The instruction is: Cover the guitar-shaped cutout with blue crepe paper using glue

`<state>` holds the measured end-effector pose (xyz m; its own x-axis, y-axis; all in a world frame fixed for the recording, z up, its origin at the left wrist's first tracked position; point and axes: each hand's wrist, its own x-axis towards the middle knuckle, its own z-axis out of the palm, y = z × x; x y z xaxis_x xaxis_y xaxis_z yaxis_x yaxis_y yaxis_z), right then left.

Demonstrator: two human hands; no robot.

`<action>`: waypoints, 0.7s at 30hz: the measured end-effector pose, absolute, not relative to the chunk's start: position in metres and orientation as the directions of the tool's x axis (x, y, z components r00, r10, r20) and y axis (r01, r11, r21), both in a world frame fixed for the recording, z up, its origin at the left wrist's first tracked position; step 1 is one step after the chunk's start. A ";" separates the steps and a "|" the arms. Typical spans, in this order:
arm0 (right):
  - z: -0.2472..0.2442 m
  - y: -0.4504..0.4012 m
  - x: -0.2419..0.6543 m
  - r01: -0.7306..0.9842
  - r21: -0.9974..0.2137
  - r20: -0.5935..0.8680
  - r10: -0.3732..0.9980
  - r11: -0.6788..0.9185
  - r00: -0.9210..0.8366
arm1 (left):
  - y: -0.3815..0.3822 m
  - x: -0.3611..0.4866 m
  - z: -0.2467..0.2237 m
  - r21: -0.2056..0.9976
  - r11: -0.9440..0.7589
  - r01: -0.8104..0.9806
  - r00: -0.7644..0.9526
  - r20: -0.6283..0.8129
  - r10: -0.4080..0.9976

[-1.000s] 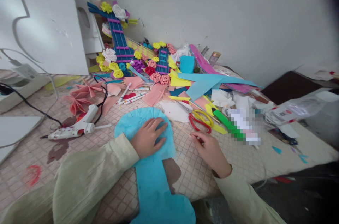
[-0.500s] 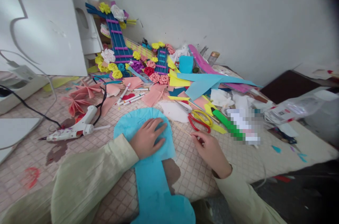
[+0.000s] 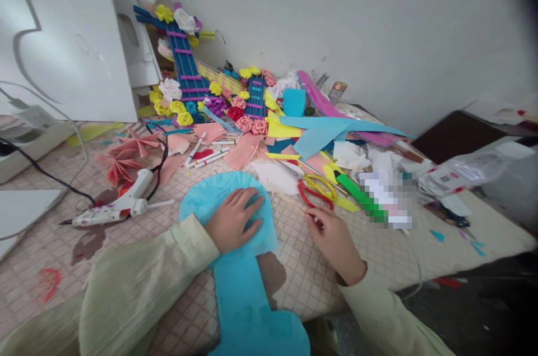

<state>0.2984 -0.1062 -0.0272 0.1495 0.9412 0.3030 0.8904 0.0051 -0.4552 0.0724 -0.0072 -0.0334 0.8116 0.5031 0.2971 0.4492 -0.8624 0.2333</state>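
Note:
My left hand (image 3: pixel 236 220) lies flat with its fingers spread on the round end of a light-blue paper-covered shape (image 3: pixel 241 283). A narrower neck runs from that end down to a rounded part at the table's front edge. To the right, my right hand (image 3: pixel 334 238) is closed in a pinch on a thin wooden stick (image 3: pixel 290 200), whose far end points up and left along the table. Scissors (image 3: pixel 316 190) with red and yellow handles lie just beyond my right fingertips. A white paper piece (image 3: pixel 275 178) sits behind the blue shape.
A white glue gun (image 3: pixel 115 204) with a black cord rests at left, near folded pink paper (image 3: pixel 121 160). Paper guitars with flowers (image 3: pixel 185 70) lean at the back. Markers (image 3: pixel 210 157), blue strips (image 3: pixel 323 137) and a green marker-like object (image 3: pixel 361 196) clutter the middle and right.
The view has shifted very slightly. Both hands stay almost in place, the left on the blue shape and the right pinching the stick.

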 end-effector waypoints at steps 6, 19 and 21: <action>-0.031 -0.108 0.303 0.910 -0.413 0.295 0.941 -0.032 0.167 | -0.008 0.072 -0.032 0.245 -0.858 0.452 0.812 0.287 0.509; -0.012 -0.128 0.345 0.868 -0.478 0.281 0.913 -0.134 0.296 | -0.004 0.070 -0.038 0.218 -0.867 0.448 0.819 0.288 0.496; -0.007 -0.130 0.361 0.878 -0.444 0.321 0.883 -0.180 0.343 | -0.004 0.070 -0.038 0.218 -0.865 0.453 0.818 0.285 0.500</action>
